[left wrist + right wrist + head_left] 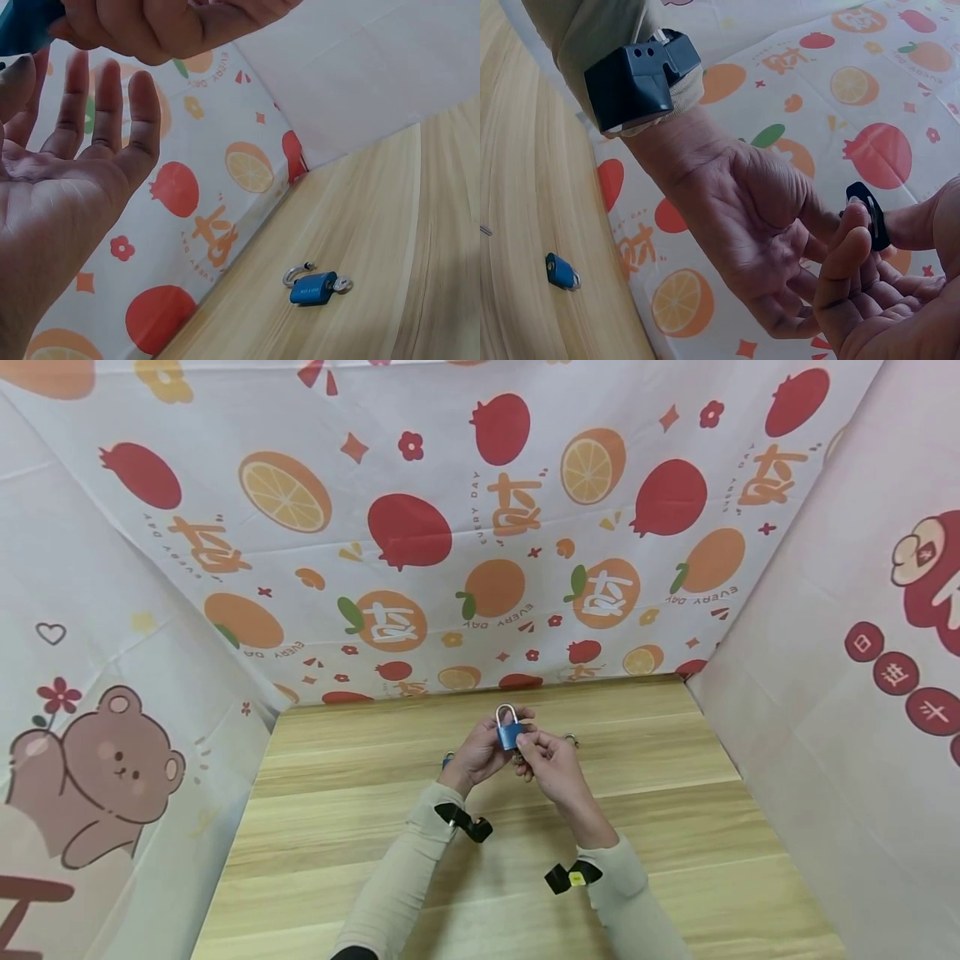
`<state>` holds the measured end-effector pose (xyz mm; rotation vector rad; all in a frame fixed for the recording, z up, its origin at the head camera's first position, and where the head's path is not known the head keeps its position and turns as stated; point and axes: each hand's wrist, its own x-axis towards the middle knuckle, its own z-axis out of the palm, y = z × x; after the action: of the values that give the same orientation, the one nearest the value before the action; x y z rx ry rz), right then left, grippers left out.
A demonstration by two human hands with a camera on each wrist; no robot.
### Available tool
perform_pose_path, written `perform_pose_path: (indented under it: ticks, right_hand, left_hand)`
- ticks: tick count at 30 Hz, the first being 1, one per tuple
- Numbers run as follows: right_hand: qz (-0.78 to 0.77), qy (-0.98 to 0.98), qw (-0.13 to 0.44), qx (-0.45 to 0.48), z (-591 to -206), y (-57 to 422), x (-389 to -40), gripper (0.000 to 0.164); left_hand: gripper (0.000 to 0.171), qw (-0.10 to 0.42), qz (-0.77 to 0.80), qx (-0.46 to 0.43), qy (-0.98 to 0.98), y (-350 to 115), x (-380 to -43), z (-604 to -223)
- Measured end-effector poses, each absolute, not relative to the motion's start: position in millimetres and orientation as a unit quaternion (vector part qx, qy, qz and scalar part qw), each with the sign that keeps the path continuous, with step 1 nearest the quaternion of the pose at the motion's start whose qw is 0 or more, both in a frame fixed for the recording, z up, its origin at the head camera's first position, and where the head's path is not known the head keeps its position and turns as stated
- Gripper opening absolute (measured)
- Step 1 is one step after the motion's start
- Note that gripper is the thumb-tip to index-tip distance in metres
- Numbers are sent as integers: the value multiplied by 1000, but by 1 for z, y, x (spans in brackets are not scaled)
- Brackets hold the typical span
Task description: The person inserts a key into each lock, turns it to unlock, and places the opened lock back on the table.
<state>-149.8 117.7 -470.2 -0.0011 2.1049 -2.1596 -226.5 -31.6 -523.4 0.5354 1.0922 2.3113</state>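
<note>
A blue padlock point(509, 734) with its silver shackle upward is raised between both hands above the table. My right hand point(551, 764) pinches the lower right part of its body, thumb across the front. Close behind it on the left is my left hand point(483, 753); in the left wrist view most of its fingers point(107, 105) stretch out straight. Its thumb is by the padlock's lower end, but whether it grips cannot be seen. Small metal keys point(517, 758) show below the body. The right wrist view shows the padlock's dark lower end point(877, 225) beside the right fingertips.
On the wooden table point(322, 843), a second blue padlock point(311, 289) lies with its shackle open and keys in it, to the right. A third blue padlock point(561, 271) lies left of the hands. Printed cloth walls point(450, 527) enclose the back and sides.
</note>
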Motion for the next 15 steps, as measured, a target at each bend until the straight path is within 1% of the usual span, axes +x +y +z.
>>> perform_pose_path:
  ticks: [6,15]
  right_hand:
    - [-712,699,70,4,-471,118,-150,26]
    - [-717,694,71,0,-473,117,-151,26]
  left_hand:
    - [31,273,853,205,395,-33,-229,-523]
    - [24,262,848,192,419,-35,-230,-524]
